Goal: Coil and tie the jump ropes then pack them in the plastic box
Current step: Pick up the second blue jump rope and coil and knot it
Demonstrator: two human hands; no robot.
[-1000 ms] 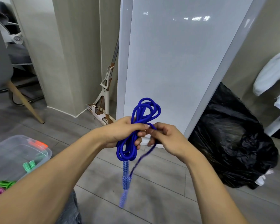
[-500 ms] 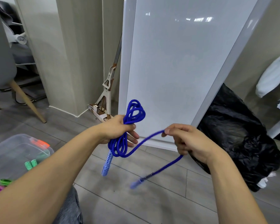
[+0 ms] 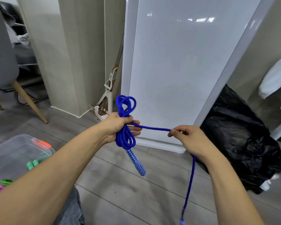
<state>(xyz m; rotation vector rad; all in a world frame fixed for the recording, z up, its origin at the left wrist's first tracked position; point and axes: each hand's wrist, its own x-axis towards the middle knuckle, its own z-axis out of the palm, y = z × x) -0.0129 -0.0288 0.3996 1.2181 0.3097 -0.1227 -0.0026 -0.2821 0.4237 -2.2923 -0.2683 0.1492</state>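
My left hand grips a blue jump rope bunched into a coil, loops sticking out above and below the fist. One patterned blue handle hangs under the coil. My right hand pinches the rope's free strand, stretched taut to the right from the coil. The rest of that strand drops past my right wrist to the second handle near the bottom edge. A clear plastic box with an orange latch sits at the lower left, holding a green rope handle.
A white panel leans against the wall ahead. A full black rubbish bag lies at the right. A mop stands by the pillar. A grey chair is at the left. Green and pink ropes lie beside the box.
My right hand has pulled the free strand out to the right until it is taut. The loose handle has swung lower, and the coil in my left hand sits tighter.
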